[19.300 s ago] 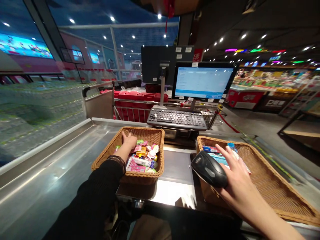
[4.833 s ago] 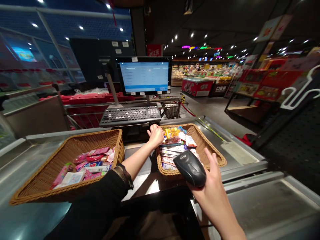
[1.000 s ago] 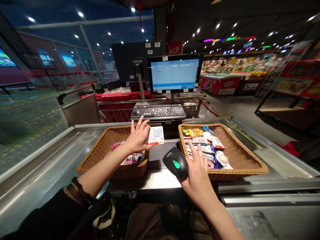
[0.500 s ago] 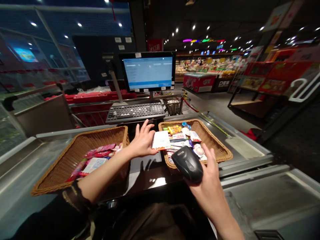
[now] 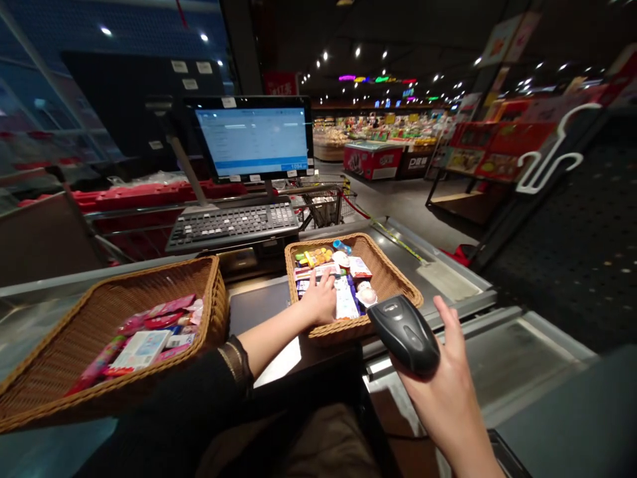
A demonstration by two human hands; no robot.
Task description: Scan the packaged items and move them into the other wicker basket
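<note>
My left hand [image 5: 320, 302] reaches into the right wicker basket [image 5: 402, 280], its fingers stretched over the snack packets inside. My thumb is hidden, and I see nothing held between the fingers. Beside the hand lies a white-and-purple packet [image 5: 346, 297], with round white egg-shaped sweets [image 5: 367, 294] to its right. Yellow-wrapped sweets [image 5: 316, 257] and a blue-capped item [image 5: 342, 247] sit at the basket's far side. A black handheld barcode scanner [image 5: 404, 335] is gripped in my right hand [image 5: 442, 382], in front of the basket's near right corner, with one finger raised.
On the left stands another wicker basket [image 5: 74, 325] holding pink packets and a white box [image 5: 141, 350]. Behind are a keyboard [image 5: 233, 222] and a lit monitor [image 5: 253, 143]. Metal counter edges run along the right, and a white hook [image 5: 550, 156] hangs there.
My left hand has moved from between the baskets into the right one; the white box it held no longer shows in it. The view has swung right, the scanner staying in my right hand.
</note>
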